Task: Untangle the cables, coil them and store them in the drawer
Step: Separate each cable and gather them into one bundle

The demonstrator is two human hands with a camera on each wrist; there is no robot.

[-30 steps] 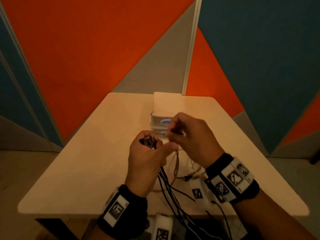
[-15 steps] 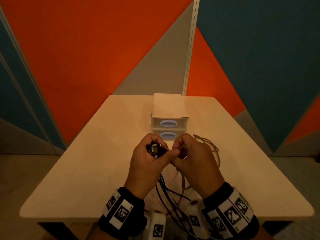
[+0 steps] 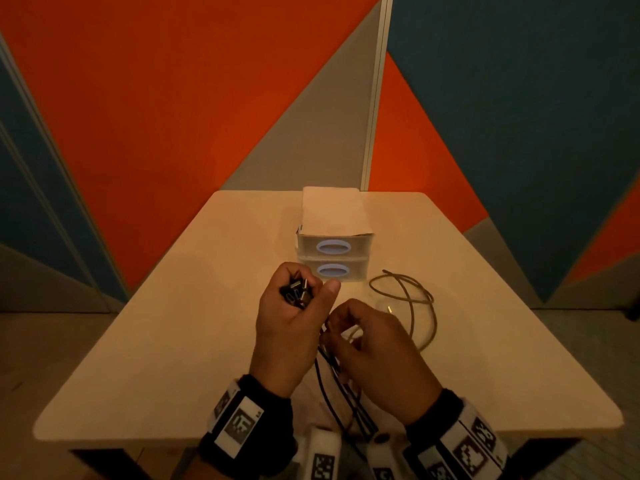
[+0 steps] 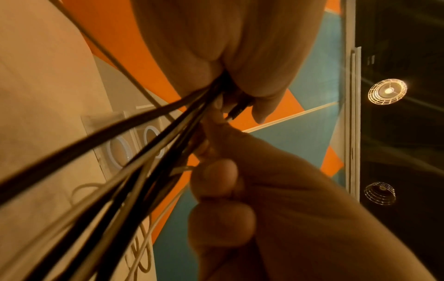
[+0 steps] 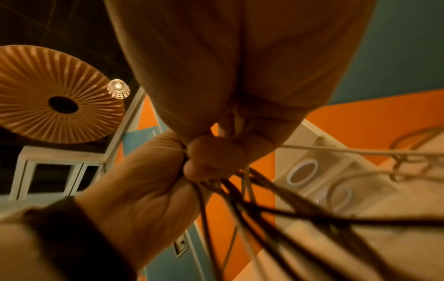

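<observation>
My left hand (image 3: 294,317) is raised above the table and grips a bundle of black cable plugs (image 3: 297,294); the black cables (image 3: 341,393) hang down from it toward the near edge. My right hand (image 3: 367,344) sits just below and to the right, its fingers curled round a pale cable (image 5: 228,126) beside the black strands (image 5: 252,199). A brown cable (image 3: 412,303) lies in loose loops on the table to the right. The two-drawer unit (image 3: 334,249) stands behind the hands, both drawers closed.
The pale wooden table (image 3: 173,341) has rounded corners, its near edge just under my wrists. Orange, teal and grey wall panels (image 3: 173,98) stand close behind it. Bare tabletop lies to the left of the hands.
My right hand has dropped from in front of the drawers to below my left hand. The brown cable has come free and now lies looped on the table to the right.
</observation>
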